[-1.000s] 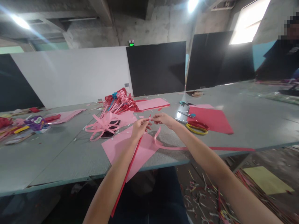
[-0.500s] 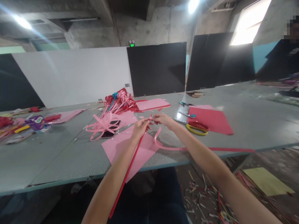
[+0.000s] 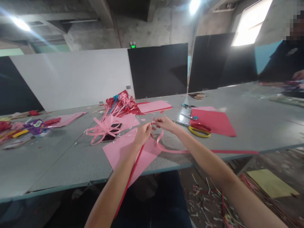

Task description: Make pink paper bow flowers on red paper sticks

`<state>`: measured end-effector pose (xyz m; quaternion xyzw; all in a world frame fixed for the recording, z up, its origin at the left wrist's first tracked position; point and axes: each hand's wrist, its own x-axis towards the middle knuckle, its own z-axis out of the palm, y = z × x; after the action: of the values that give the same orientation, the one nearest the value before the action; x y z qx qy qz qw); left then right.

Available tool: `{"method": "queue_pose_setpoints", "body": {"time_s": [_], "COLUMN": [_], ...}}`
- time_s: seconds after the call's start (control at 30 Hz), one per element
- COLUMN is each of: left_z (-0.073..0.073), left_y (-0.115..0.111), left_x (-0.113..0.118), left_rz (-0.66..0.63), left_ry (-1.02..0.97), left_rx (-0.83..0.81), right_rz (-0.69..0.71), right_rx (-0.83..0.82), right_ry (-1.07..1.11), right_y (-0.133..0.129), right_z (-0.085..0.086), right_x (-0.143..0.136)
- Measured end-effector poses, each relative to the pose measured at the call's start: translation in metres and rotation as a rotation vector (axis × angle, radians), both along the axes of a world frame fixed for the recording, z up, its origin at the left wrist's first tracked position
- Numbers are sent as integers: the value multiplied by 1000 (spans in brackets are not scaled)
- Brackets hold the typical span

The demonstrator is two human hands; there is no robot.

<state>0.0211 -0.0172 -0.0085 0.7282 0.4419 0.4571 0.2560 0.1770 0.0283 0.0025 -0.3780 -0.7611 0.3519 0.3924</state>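
Note:
A long thin red stick slants from below the table edge up to its tip, and my left hand is closed round it near that upper end. Right beside the tip, my right hand pinches the end of a pink paper strip. The strip curls down from my fingers and runs right along the table, passing under my right forearm. Beneath my left hand lies a sheet of pink paper. The fingertips of both hands nearly meet and partly hide the stick's tip.
Yellow-and-red-handled scissors lie beside red paper on the right. Pink paper loops rest over a dark phone, with finished curled-paper sticks behind. A purple packet sits left. A person is at the far right.
My left hand has turned slightly round the stick, and the stick's lower part has shifted a little. The view has moved slightly. At the far right, the person's hand now shows.

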Motion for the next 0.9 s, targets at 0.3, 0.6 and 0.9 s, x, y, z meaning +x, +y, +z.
{"method": "queue_pose_setpoints", "body": {"time_s": [0.3,0.6,0.9], "left_z": [0,2,-1], "left_y": [4,1,10], "left_x": [2,1,-4], "left_rz": [12,72,146], "left_ry": [-102,-92,-91], "left_rx": [-78,-24,39], "right_rz": [20,33,-9], "right_rx": [39,-25,-74], "right_ry": [85,114,197], "right_y": [-7,-2,-4], "right_z": [4,2,5], "right_x": [-2,2,-5]}}
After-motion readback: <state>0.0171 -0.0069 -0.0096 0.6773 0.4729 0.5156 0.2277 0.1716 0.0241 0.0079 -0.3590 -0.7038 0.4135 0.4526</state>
